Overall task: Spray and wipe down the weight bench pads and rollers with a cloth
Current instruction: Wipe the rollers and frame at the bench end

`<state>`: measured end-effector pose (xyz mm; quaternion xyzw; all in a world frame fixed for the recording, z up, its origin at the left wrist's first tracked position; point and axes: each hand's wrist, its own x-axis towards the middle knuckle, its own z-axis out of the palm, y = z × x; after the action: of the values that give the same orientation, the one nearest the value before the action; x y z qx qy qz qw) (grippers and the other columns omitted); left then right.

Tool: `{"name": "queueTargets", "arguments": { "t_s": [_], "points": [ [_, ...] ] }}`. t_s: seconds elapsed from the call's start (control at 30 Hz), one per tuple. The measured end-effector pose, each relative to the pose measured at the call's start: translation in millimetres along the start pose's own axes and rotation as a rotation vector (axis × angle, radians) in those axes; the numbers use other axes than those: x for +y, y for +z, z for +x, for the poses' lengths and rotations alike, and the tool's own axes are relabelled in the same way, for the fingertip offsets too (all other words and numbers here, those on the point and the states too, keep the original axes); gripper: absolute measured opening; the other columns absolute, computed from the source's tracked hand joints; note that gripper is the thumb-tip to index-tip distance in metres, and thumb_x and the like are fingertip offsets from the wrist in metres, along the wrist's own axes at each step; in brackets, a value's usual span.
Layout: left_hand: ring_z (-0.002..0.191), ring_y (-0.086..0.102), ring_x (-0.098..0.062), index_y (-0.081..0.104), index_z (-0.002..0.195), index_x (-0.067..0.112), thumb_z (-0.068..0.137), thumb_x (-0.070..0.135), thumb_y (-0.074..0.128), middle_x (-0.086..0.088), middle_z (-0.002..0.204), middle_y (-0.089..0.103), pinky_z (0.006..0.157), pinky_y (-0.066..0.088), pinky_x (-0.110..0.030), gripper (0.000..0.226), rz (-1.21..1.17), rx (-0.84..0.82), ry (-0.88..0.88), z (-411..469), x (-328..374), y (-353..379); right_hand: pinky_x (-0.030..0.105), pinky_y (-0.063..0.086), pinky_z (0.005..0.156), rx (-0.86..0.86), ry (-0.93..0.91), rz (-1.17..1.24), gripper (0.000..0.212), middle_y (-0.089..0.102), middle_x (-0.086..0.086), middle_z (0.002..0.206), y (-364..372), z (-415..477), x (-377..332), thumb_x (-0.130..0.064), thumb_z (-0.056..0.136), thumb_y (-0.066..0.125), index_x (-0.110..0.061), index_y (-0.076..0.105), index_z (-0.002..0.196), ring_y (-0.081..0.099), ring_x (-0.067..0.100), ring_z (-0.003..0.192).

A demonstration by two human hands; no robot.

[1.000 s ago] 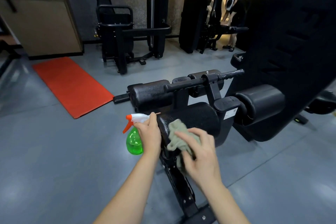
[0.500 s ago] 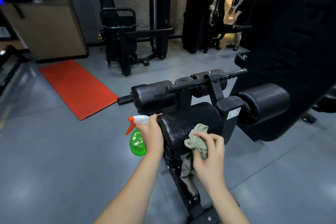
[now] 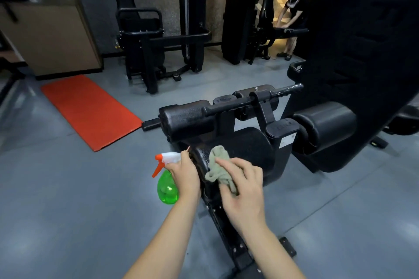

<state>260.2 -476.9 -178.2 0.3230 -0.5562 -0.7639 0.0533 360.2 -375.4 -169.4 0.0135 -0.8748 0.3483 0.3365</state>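
A black weight bench stands before me, its near roller pad lying across the frame post. My right hand presses a crumpled grey-green cloth against the left end of this roller. My left hand grips the neck of a green spray bottle with a white and orange trigger head, held just left of the roller. A second roller sits behind and higher, on a bar. The large back pad rises at the right, with a rounded pad at its base.
An orange floor mat lies on the grey floor at the left. Black gym machines stand along the back wall. Another person bends over equipment at the back right. A wooden counter is at the far left.
My right hand has brought the cloth from the roller's lower front up and leftward onto its left end. The left hand with the bottle has stayed in place.
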Motion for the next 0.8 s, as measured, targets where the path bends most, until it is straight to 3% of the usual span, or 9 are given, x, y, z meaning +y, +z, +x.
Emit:
{"name": "queueTargets", "arguments": {
  "t_s": [0.13,0.23,0.37,0.43,0.5,0.57,0.63,0.73,0.8],
  "points": [
    [0.123,0.055,-0.033,0.024,0.156,0.016,0.088,0.052,0.059,-0.01,0.136,0.056,0.111,0.04,-0.048,0.085,-0.01,-0.036,-0.033,3,0,1,0.031,0.045,0.092,-0.039,-0.072,-0.044,0.055,0.059,-0.012,0.121,-11,17,18,-0.018,0.084,0.064,-0.039,0.061,0.135,0.049,0.019,0.098],
    [0.128,0.054,-0.031,0.017,0.16,0.025,0.081,0.066,0.058,-0.006,0.142,0.054,0.114,0.039,-0.051,0.098,-0.051,-0.047,-0.057,3,0,1,0.038,0.041,0.091,-0.006,0.198,-0.053,0.05,0.057,-0.015,0.115,-15,42,23,-0.021,0.09,0.071,-0.046,0.06,0.133,0.042,0.015,0.099],
    [0.116,0.054,-0.02,0.025,0.154,0.012,0.102,0.05,0.054,0.006,0.116,0.059,0.115,0.036,-0.043,0.07,-0.113,0.012,0.035,-4,11,1,0.034,0.028,0.087,-0.07,0.227,-0.201,0.048,0.055,-0.015,0.118,-10,60,11,-0.028,0.094,0.063,-0.05,0.055,0.136,0.033,0.013,0.097],
    [0.118,0.056,-0.017,0.033,0.143,0.025,0.104,0.046,0.052,0.009,0.116,0.064,0.117,0.034,-0.041,0.048,-0.123,0.01,0.105,-8,15,0,0.036,0.028,0.088,-0.105,0.249,-0.208,0.043,0.056,-0.012,0.121,-7,76,8,-0.033,0.097,0.06,-0.051,0.053,0.135,0.038,0.019,0.102],
    [0.123,0.059,-0.013,0.035,0.117,0.047,0.104,0.044,0.052,0.007,0.124,0.071,0.119,0.033,-0.04,0.021,-0.115,-0.026,0.142,-10,19,-4,0.04,0.03,0.092,-0.152,0.278,-0.208,0.04,0.057,-0.009,0.124,-3,92,6,-0.036,0.097,0.057,-0.051,0.052,0.134,0.042,0.024,0.11],
    [0.12,0.059,-0.001,0.031,0.105,0.055,0.103,0.043,0.055,0.004,0.127,0.071,0.119,0.032,-0.035,0.027,-0.104,-0.08,0.189,-9,17,-6,0.042,0.029,0.096,-0.187,0.298,-0.217,0.042,0.055,-0.005,0.126,3,107,5,-0.035,0.097,0.056,-0.05,0.05,0.136,0.042,0.028,0.116],
    [0.111,0.06,0.004,0.033,0.109,0.054,0.096,0.047,0.061,0.006,0.123,0.07,0.111,0.034,-0.027,0.031,-0.077,-0.116,0.241,-13,18,-6,0.045,0.029,0.101,-0.207,0.321,-0.231,0.051,0.052,-0.001,0.131,10,117,5,-0.035,0.097,0.057,-0.044,0.042,0.145,0.041,0.03,0.122],
    [0.097,0.052,0.007,0.038,0.112,0.031,0.101,0.025,0.064,0.017,0.102,0.056,0.096,0.033,-0.016,0.029,-0.071,-0.15,0.294,-28,25,-1,0.047,0.029,0.102,-0.2,0.329,-0.255,0.047,0.05,0.003,0.133,16,124,3,-0.036,0.097,0.058,-0.032,0.042,0.141,0.04,0.03,0.125],
    [0.106,0.047,0.003,0.035,0.121,0.025,0.101,0.02,0.064,0.025,0.098,0.05,0.095,0.03,-0.017,0.035,-0.035,-0.17,0.287,-33,26,1,0.045,0.03,0.099,-0.154,0.281,-0.251,0.033,0.053,-0.001,0.125,16,118,3,-0.037,0.096,0.058,-0.031,0.051,0.127,0.042,0.028,0.12]
  ]
}}
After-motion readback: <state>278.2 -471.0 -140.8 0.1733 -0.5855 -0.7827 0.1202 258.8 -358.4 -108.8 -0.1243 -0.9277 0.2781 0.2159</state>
